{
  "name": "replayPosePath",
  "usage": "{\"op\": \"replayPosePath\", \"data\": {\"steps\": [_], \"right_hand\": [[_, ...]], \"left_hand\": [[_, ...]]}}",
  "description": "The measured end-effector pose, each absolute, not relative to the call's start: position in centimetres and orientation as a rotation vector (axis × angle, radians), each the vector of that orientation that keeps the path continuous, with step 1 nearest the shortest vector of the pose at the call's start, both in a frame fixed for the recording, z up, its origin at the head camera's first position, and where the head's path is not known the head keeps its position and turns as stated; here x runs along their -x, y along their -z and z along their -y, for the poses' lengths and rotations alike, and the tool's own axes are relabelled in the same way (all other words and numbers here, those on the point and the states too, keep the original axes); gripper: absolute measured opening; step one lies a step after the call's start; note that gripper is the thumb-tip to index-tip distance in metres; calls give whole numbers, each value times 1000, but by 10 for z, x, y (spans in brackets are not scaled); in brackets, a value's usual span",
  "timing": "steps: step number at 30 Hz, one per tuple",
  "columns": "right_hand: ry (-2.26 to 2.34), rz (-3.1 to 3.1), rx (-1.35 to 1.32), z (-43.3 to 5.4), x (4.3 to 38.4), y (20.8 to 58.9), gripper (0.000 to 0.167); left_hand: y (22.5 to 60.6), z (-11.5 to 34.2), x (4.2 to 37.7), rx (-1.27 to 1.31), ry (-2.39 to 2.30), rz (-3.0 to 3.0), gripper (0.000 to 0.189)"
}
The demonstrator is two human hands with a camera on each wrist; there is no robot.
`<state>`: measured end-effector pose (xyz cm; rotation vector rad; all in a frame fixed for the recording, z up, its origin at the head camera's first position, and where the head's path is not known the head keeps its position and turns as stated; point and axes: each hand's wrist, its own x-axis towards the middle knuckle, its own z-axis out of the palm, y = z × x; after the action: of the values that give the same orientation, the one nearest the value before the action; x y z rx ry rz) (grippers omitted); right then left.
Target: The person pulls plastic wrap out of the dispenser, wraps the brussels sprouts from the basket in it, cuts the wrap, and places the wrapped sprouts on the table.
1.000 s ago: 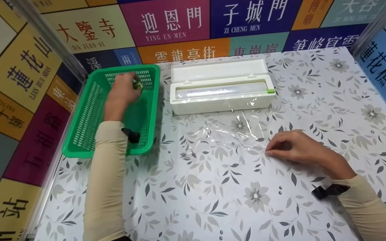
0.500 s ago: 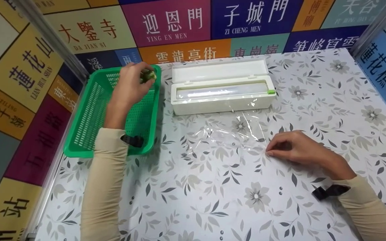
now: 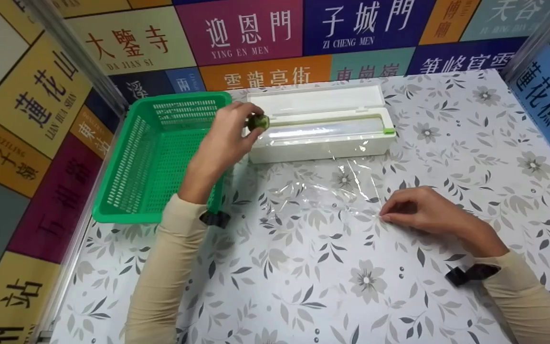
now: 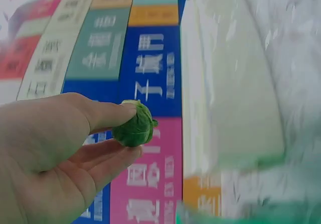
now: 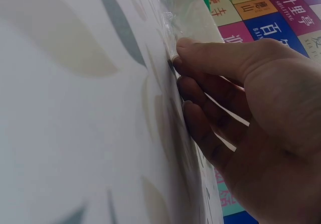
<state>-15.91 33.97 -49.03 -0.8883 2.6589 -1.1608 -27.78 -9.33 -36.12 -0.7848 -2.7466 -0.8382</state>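
Note:
A Brussels sprout (image 3: 261,123), small, round and green with leafy edges, is pinched between the thumb and fingers of my left hand (image 3: 225,138). That hand is raised over the left end of a white cling film box (image 3: 322,150), whose lid stands back and shows the roll. From the box a clear sheet of cling film (image 3: 322,193) lies toward me over the table. My right hand (image 3: 420,210) pinches the sheet's near right corner against the tabletop. In the right wrist view, the thumb and forefinger (image 5: 205,56) meet at the film's edge.
A green perforated basket (image 3: 129,218) stands left of the box, its right rim near my left forearm. A small green tab (image 3: 388,130) sits at the box's right end. Printed panels surround the table (image 3: 275,282) at the back and sides.
My left hand has lifted the Brussels sprout out of the green basket and carried it right, to the box's left end. The right hand and the film have stayed in place.

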Motion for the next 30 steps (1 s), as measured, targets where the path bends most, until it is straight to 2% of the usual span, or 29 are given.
{"op": "replayPosePath", "data": {"steps": [6, 14, 30], "right_hand": [[1163, -2662, 886, -340, 159, 490, 19], [1156, -2655, 852, -339, 159, 490, 18], [1193, -2639, 898, -340, 160, 491, 19]], "left_hand": [[388, 49, 255, 1067, 829, 2748, 29], [421, 19, 239, 1301, 830, 2735, 25], [464, 1, 235, 1295, 824, 2809, 28]]}}
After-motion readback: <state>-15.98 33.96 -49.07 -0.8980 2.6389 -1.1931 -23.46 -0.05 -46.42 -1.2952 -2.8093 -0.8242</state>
